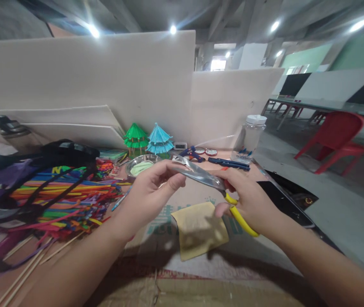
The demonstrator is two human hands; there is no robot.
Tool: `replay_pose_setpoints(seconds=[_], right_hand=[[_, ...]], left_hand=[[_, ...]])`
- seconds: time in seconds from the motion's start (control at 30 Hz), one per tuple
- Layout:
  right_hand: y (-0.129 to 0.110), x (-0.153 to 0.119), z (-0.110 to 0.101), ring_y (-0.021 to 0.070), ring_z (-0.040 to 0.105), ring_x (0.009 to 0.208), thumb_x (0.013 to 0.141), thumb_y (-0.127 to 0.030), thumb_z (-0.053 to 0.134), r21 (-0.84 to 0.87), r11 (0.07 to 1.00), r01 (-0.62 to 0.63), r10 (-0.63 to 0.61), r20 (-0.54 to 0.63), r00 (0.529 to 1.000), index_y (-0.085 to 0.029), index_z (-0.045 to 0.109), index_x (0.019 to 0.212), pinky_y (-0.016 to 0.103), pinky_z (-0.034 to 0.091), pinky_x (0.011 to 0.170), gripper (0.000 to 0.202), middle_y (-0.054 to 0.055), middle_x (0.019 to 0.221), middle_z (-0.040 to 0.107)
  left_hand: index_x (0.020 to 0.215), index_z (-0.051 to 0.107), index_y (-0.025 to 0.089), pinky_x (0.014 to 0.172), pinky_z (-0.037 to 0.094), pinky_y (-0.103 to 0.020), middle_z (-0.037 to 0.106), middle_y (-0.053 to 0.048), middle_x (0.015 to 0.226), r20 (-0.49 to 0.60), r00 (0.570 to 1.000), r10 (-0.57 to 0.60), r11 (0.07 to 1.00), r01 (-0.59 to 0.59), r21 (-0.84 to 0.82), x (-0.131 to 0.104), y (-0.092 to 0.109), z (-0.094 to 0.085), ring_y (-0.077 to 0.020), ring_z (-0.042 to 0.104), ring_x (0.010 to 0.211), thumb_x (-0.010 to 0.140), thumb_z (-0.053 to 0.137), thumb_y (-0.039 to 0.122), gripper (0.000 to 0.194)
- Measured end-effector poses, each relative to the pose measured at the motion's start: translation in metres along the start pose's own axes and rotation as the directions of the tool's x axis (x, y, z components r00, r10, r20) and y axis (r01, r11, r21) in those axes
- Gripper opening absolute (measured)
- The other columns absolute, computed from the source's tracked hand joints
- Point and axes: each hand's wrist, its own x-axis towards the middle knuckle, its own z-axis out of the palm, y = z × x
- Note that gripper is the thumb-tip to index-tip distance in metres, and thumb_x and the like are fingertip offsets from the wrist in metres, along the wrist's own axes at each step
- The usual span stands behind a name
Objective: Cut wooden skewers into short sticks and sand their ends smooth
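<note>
My right hand (246, 196) grips a pair of scissors (206, 174) with yellow handles, thumb and fingers at the loops. The metal blades point left, a little parted, over the table. My left hand (156, 192) is closed in a pinch at the blade tips; what its fingers hold, if anything, is hidden and blurred. Below the scissors a yellow square of paper (201, 230) lies on the printed cardboard, one edge slightly lifted and my hands' shadow across it.
A green paper tree (135, 138) and a blue one (159, 140) stand at the back, near a metal bowl (134, 164). Colourful pipe cleaners (67, 196) crowd the left. Pliers (228, 163), a clear bottle (252, 136) and a black phone (284, 204) lie or stand rightward.
</note>
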Motion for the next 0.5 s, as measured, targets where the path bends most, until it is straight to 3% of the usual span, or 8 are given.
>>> replay_pose_setpoints(seconds=[0.17, 0.5], right_hand=[[-0.0021, -0.0017, -0.0003, 0.0244, 0.059, 0.083, 0.075, -0.085, 0.046, -0.004, 1.000, -0.020, 0.020, 0.058, 0.998, -0.022, 0.059, 0.125, 0.037, 0.043, 0.071, 0.082, 0.008, 0.099, 0.067], [-0.0029, -0.0038, -0.0009, 0.0247, 0.062, 0.086, 0.076, -0.084, 0.047, -0.042, 0.999, 0.035, -0.033, 0.044, 0.998, -0.019, 0.060, 0.123, 0.036, 0.045, 0.073, 0.082, 0.009, 0.099, 0.069]], left_hand=[[0.098, 0.071, 0.023, 0.071, 0.049, -0.021, 0.071, 0.000, 0.089, 0.000, 0.999, 0.048, 0.995, -0.048, 0.087, -0.0007, -0.0004, -0.0003, -0.0117, 0.064, 0.081, 0.096, 0.064, 0.028, 0.009], [0.097, 0.073, 0.021, 0.074, 0.052, -0.023, 0.074, -0.003, 0.093, 0.033, 0.990, 0.134, 0.955, -0.138, 0.261, 0.0002, 0.0066, -0.0011, -0.0149, 0.068, 0.085, 0.096, 0.063, 0.022, 0.010]])
